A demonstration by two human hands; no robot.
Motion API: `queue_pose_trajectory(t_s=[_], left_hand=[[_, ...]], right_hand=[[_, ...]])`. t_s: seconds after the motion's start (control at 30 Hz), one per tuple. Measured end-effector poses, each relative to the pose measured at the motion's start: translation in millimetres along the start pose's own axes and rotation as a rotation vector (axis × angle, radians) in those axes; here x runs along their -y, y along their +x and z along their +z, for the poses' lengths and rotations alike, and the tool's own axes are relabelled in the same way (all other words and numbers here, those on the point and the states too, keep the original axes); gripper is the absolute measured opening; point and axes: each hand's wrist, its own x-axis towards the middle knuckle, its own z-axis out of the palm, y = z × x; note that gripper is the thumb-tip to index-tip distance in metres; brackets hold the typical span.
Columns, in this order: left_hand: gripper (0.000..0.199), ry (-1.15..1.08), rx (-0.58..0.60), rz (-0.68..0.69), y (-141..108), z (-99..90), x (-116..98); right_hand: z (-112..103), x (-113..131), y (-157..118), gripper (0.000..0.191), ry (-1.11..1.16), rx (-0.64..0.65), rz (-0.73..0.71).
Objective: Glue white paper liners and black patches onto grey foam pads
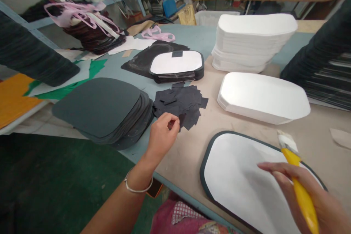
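My left hand (163, 133) is closed in a pinch at the near edge of a loose pile of small black square pieces (182, 98); its fingertips seem to grip one of them. In my right hand (309, 190) lies a paintbrush (301, 193) with a yellow handle, its whitish bristles pointing up and away. That hand's index finger stretches over a white rounded panel (236, 164), which lies on a slightly larger dark backing that shows as a border. Beyond the squares, a stack of dark-edged white panels (178, 64) carries one black square on top.
A stack of dark rounded sheets (98, 109) stands left of the squares. White panels form a low stack (264, 97) and a taller one (252, 44) behind it. Tall dark stacks lean at the far left (33, 51) and right (326, 55). The table's front edge runs near my body.
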Motion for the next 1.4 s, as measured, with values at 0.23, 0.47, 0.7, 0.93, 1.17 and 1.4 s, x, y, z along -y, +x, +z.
queue_pose_trajectory(t_s=[0.23, 0.47, 0.7, 0.93, 1.17, 1.4], left_hand=[[0.015, -0.375, 0.246, 0.236, -39.3, 26.0, -105.2], [0.016, -0.702, 0.565, -0.111, -61.5, 58.0, -130.8], [0.028, -0.947, 0.794, -0.407, -52.7, 90.9, -142.0], [0.032, -0.376, 0.531, 0.064, -30.1, 126.0, -149.3], [0.036, -0.043, 0.466, 0.3, -24.3, 140.5, -151.9], [0.039, 0.065, 0.419, 0.386, -27.9, 144.2, -153.6]], right_hand=[[32.9, 40.4, 25.4, 0.02, 0.112, -0.114, -0.095], [17.0, 30.4, -1.9, 0.017, 0.24, -0.202, 0.043], [11.2, 1.0, -13.1, 0.015, 0.318, -0.261, 0.238], [16.6, -40.0, 15.1, 0.011, 0.065, -0.184, 0.331], [22.7, -57.2, 31.0, 0.006, -0.201, -0.072, 0.325], [29.1, -60.4, 28.9, 0.008, -0.4, -0.008, 0.291]])
